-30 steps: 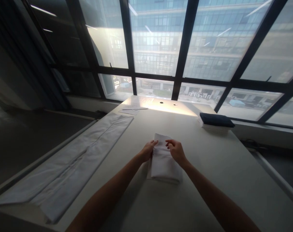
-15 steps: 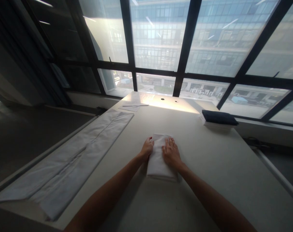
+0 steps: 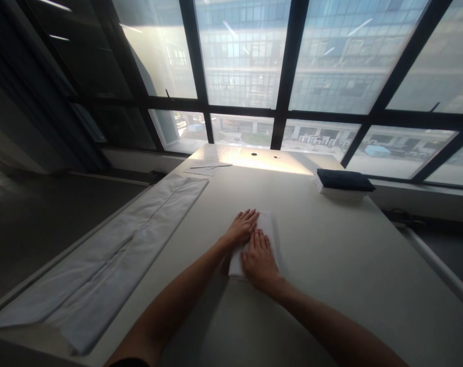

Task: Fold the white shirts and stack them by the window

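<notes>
A folded white cloth (image 3: 267, 224) lies flat on the pale table (image 3: 304, 244) in front of me. My left hand (image 3: 243, 226) rests across its upper left part, fingers stretched out. Lower and to the right, my right hand (image 3: 261, 257) presses flat on the cloth with its fingers extended. The two hands are close together and cover much of the cloth; its lower left corner and upper right part show.
Long white fabric (image 3: 135, 239) stretches along the table's left side. A dark folded cloth (image 3: 344, 180) tops a white stack at the right edge. Papers (image 3: 206, 168) lie near the far left. Windows stand beyond.
My left hand has moved from the cloth's left edge onto its top, its fingers now spread. My right hand has shifted down and slightly left. The view has shifted slightly.
</notes>
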{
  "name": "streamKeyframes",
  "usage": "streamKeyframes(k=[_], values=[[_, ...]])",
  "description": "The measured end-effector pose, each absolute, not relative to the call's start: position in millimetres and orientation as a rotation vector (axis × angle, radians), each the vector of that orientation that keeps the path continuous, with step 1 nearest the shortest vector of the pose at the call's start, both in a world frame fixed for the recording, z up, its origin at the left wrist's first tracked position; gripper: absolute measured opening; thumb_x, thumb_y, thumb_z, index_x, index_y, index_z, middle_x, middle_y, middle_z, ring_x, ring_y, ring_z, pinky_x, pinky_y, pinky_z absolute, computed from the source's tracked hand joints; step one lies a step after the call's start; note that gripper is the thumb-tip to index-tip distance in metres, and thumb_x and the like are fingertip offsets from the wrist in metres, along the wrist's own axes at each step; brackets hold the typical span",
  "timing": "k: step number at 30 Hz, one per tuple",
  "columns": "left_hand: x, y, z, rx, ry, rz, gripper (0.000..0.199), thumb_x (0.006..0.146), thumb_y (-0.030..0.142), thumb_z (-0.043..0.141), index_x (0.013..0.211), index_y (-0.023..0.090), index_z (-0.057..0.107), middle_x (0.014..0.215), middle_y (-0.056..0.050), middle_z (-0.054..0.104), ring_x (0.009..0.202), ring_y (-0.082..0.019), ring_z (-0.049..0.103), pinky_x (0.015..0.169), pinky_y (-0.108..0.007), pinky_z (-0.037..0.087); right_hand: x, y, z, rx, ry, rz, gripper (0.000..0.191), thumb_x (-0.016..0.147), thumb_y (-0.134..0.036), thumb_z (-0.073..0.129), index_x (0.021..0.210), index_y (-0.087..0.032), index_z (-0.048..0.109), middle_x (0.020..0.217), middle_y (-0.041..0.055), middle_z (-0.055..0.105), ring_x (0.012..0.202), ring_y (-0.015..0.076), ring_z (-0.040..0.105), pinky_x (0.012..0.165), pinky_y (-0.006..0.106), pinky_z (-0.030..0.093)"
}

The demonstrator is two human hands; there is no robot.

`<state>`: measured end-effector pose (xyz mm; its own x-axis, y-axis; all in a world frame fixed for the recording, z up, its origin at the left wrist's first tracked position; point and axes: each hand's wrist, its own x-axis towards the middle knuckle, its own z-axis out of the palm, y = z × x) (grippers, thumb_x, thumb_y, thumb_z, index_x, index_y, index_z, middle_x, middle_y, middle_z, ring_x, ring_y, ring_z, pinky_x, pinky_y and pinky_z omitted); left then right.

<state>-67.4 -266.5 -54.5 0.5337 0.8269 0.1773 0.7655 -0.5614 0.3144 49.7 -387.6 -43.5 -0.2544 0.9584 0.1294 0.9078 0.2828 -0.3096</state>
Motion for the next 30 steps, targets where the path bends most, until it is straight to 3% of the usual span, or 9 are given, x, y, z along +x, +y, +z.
streamKeyframes(k=[7, 13, 16, 18, 21, 23, 25, 28, 30], values=[[-70.3, -246.3, -56.5, 2.551, 1.438, 0.587, 0.048, 0.104, 0.027, 0.036, 0.147, 0.015, 0.051, 0.142, -0.013, 0.059, 0.132, -0.023, 0.051, 0.117, -0.039, 0.033, 51.0, -432.1, -30.9, -1.301, -2.487, 0.382, 0.056, 0.104, -0.043, 0.043, 0.157, -0.027, 0.040, 0.168, 0.0077, 0.022, 0.156, 0.0317, 0.012, 0.125, 0.058, 0.004], [-74.9, -256.5, -52.7, 2.318, 1.790, 0.731, 0.037, 0.100, 0.027, 0.047, 0.132, 0.022, 0.065, 0.119, -0.011, 0.067, 0.114, -0.026, 0.059, 0.104, -0.039, 0.043, 118.5, -403.5, -12.2, -0.980, -2.586, 0.663, 0.040, 0.100, -0.034, 0.052, 0.139, -0.032, 0.063, 0.159, 0.0026, 0.042, 0.153, 0.0246, 0.025, 0.125, 0.053, 0.005], [-76.6, -266.5, -48.4, 2.253, 1.783, 0.741, 0.033, 0.099, 0.026, 0.050, 0.126, 0.020, 0.068, 0.114, -0.010, 0.069, 0.108, -0.024, 0.062, 0.101, -0.034, 0.044, 165.3, -379.7, -8.6, -0.969, -2.362, 1.030, 0.030, 0.098, -0.041, 0.053, 0.107, -0.030, 0.079, 0.136, 0.0025, 0.067, 0.143, 0.0241, 0.045, 0.123, 0.052, 0.018], [-76.0, -275.8, -43.8, 2.189, 1.767, 0.712, 0.036, 0.097, 0.023, 0.052, 0.130, 0.020, 0.065, 0.111, -0.009, 0.071, 0.102, -0.022, 0.065, 0.096, -0.031, 0.047, 192.1, -363.9, -10.0, -1.061, -2.103, 1.184, 0.044, 0.095, -0.052, 0.054, 0.076, -0.023, 0.080, 0.109, 0.0090, 0.078, 0.127, 0.0281, 0.061, 0.116, 0.050, 0.034], [-70.3, -292.0, -33.7, 2.170, 1.786, 0.548, 0.043, 0.095, 0.024, 0.055, 0.137, 0.021, 0.058, 0.101, -0.008, 0.073, 0.093, -0.023, 0.068, 0.087, -0.032, 0.050, 211.8, -347.0, -13.4, -1.360, -1.777, 1.111, 0.052, 0.091, -0.055, 0.055, 0.058, -0.018, 0.072, 0.073, 0.0111, 0.077, 0.093, 0.0285, 0.073, 0.097, 0.043, 0.051], [-60.4, -301.5, -26.0, 2.284, 1.806, 0.466, 0.040, 0.094, 0.024, 0.054, 0.133, 0.020, 0.061, 0.105, -0.011, 0.072, 0.100, -0.026, 0.067, 0.091, -0.036, 0.049, 206.4, -341.9, -15.1, -1.547, -1.658, 0.868, 0.045, 0.092, -0.047, 0.052, 0.070, -0.017, 0.077, 0.076, 0.0102, 0.077, 0.087, 0.0261, 0.073, 0.094, 0.039, 0.052], [-44.3, -307.1, -20.4, 2.449, 1.790, 0.531, 0.040, 0.094, 0.019, 0.050, 0.133, 0.018, 0.062, 0.122, -0.015, 0.067, 0.116, -0.029, 0.061, 0.102, -0.041, 0.044, 188.2, -340.0, -17.7, -1.643, -1.627, 0.575, 0.038, 0.094, -0.034, 0.047, 0.096, -0.015, 0.079, 0.101, 0.0123, 0.078, 0.103, 0.0250, 0.070, 0.102, 0.036, 0.047], [-14.2, -305.7, -21.1, 2.659, 1.538, 0.672, 0.052, 0.095, 0.013, 0.042, 0.146, 0.016, 0.051, 0.148, -0.015, 0.053, 0.140, -0.026, 0.044, 0.119, -0.042, 0.028, 152.8, -338.5, -26.1, -1.699, -1.763, 0.305, 0.050, 0.093, -0.018, 0.039, 0.135, -0.008, 0.064, 0.142, 0.0170, 0.060, 0.135, 0.0242, 0.052, 0.116, 0.035, 0.033], [1.6, -299.7, -28.0, 2.727, 1.307, 0.595, 0.055, 0.096, 0.013, 0.041, 0.151, 0.015, 0.044, 0.157, -0.014, 0.045, 0.148, -0.023, 0.035, 0.123, -0.041, 0.021, 136.6, -337.3, -34.6, -1.761, -1.873, 0.252, 0.059, 0.092, -0.012, 0.036, 0.149, -0.004, 0.049, 0.154, 0.0191, 0.048, 0.146, 0.0251, 0.038, 0.121, 0.038, 0.023]])
